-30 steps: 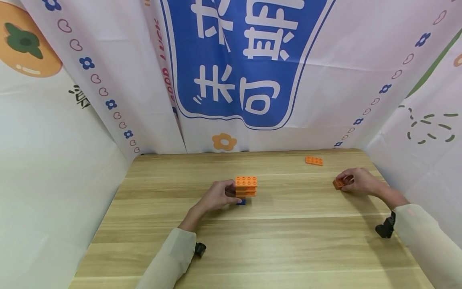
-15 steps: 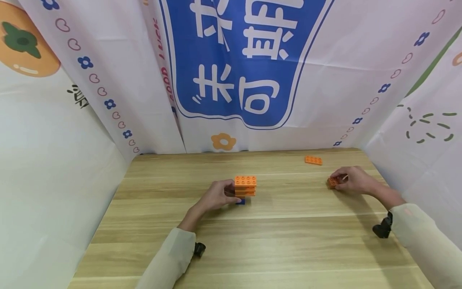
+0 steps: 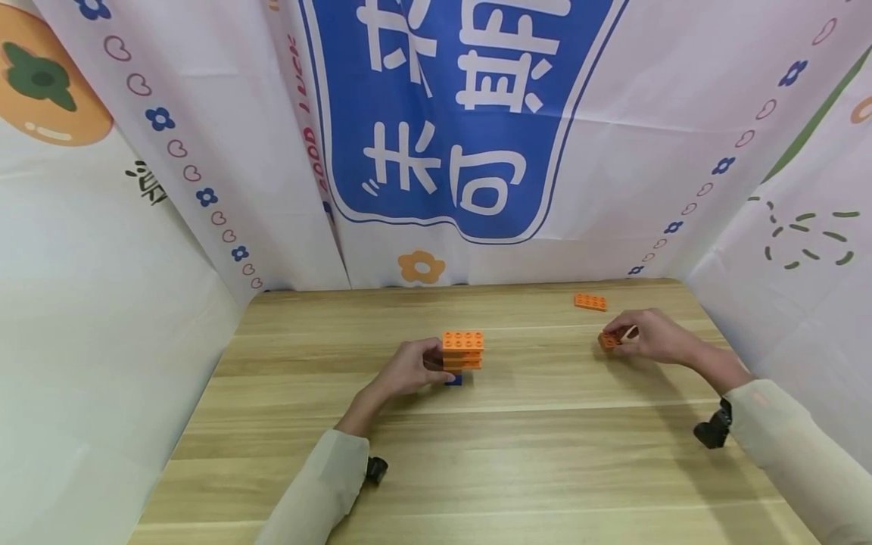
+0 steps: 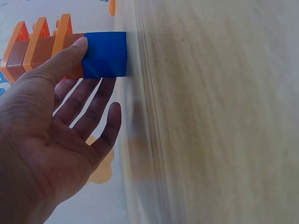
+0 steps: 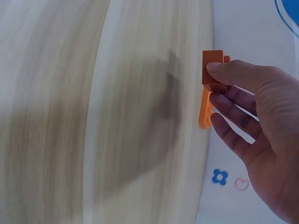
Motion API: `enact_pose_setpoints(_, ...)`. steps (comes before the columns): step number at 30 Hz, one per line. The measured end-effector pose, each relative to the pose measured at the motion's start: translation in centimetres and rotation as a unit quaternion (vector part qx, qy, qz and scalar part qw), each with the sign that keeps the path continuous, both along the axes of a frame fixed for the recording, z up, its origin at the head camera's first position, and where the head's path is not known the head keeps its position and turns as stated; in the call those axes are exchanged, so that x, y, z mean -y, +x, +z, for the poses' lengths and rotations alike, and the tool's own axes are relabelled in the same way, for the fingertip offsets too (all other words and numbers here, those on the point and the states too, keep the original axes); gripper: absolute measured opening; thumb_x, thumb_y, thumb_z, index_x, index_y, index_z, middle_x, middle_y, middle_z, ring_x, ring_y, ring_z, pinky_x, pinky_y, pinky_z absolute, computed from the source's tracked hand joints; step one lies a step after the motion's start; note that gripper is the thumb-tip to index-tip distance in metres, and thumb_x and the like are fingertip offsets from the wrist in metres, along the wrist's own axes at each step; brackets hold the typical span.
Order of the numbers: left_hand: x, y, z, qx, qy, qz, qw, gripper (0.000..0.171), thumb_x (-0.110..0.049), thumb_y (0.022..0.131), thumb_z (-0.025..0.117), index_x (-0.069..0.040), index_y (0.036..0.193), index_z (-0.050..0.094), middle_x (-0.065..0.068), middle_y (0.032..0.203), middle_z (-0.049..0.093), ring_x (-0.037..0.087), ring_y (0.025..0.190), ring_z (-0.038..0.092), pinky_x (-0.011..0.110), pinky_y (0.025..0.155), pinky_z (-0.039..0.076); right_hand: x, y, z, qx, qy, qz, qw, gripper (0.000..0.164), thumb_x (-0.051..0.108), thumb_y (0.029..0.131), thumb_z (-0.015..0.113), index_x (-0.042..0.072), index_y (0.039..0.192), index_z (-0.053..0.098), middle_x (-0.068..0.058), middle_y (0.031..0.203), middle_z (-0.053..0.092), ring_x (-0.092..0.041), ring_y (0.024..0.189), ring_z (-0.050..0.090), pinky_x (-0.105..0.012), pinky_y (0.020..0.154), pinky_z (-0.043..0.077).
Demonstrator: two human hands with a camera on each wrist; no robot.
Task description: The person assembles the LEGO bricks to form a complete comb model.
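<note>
Near the middle of the table, my left hand (image 3: 407, 369) grips an upright stack of toy building bricks (image 3: 465, 341). Its bottom is a blue brick (image 4: 106, 54); above that, brown bricks (image 4: 43, 49) alternate with thin orange plates, and a studded plate tops it. In the left wrist view the thumb lies along the joint between blue and brown, the fingers behind. On the right, my right hand (image 3: 657, 337) pinches a small brown brick (image 5: 212, 56) between thumb and fingers, above the table, with its shadow (image 5: 159, 116) falling on the wood.
A flat orange plate (image 3: 590, 302) with studs lies near the table's back edge, just beyond the right hand. The wooden table (image 3: 518, 469) meets printed white cloth (image 3: 613, 197) at the back and both sides.
My right hand has carried the brown brick leftward and slightly back toward the stack. The left hand and the stack have stayed in place.
</note>
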State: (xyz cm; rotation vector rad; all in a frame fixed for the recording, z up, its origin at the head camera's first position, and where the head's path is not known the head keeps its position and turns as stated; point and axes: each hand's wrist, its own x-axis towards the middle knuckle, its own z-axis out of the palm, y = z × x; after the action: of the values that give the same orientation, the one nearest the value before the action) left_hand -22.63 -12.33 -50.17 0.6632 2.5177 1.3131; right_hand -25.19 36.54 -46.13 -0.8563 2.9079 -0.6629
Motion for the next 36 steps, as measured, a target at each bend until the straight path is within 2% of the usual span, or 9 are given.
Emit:
enact_pose_setpoints(15, -0.1, -0.1, -0.2, 0.002, 0.004, 0.004, 1.0, 0.03, -0.01, 0.088, 0.088, -0.009, 0.113, 0.071, 0.004, 0.115, 0.075, 0.017, 0.102, 0.072, 0.033, 0.09, 0.061, 4.1, 0.6, 1.9, -0.026, -0.019, 0.043, 0.999, 0.034, -0.002, 0.08, 0.09, 0.005, 0.111, 0.08, -0.004, 0.105, 0.078, -0.019, 0.092, 0.074, -0.035, 0.078, 0.064)
enact_pose_setpoints(27, -0.2, 0.1, 0.1, -0.003, 0.004, 0.007, 1.0, 0.031, -0.01, 0.088, 0.088, -0.008, 0.114, 0.072, 0.005, 0.113, 0.076, 0.018, 0.102, 0.072, 0.035, 0.09, 0.062, 7.1, 1.3, 3.7, -0.035, -0.022, 0.082, 0.996, 0.034, 0.004, 0.081, 0.091, 0.006, 0.112, 0.079, -0.001, 0.105, 0.078, -0.019, 0.091, 0.074, -0.042, 0.08, 0.064)
enact_pose_setpoints(30, -0.2, 0.1, 0.1, -0.004, 0.004, 0.007, 1.0, 0.031, -0.01, 0.088, 0.088, -0.008, 0.114, 0.072, 0.005, 0.113, 0.076, 0.018, 0.101, 0.072, 0.034, 0.09, 0.062, 7.8, 1.4, 4.0, -0.043, -0.026, 0.095, 0.994, 0.034, 0.005, 0.08, 0.092, 0.006, 0.112, 0.079, 0.0, 0.103, 0.078, -0.022, 0.09, 0.075, -0.038, 0.079, 0.064)
enact_pose_setpoints(36, -0.2, 0.1, 0.0, -0.002, 0.01, 0.004, 0.9999, 0.03, -0.009, 0.088, 0.088, -0.007, 0.114, 0.071, 0.005, 0.112, 0.075, 0.018, 0.101, 0.072, 0.033, 0.089, 0.062, 9.2, 1.7, 4.4, -0.054, -0.035, 0.121, 0.991, 0.033, 0.006, 0.081, 0.092, 0.007, 0.111, 0.08, 0.002, 0.101, 0.077, -0.02, 0.087, 0.074, -0.029, 0.077, 0.063)
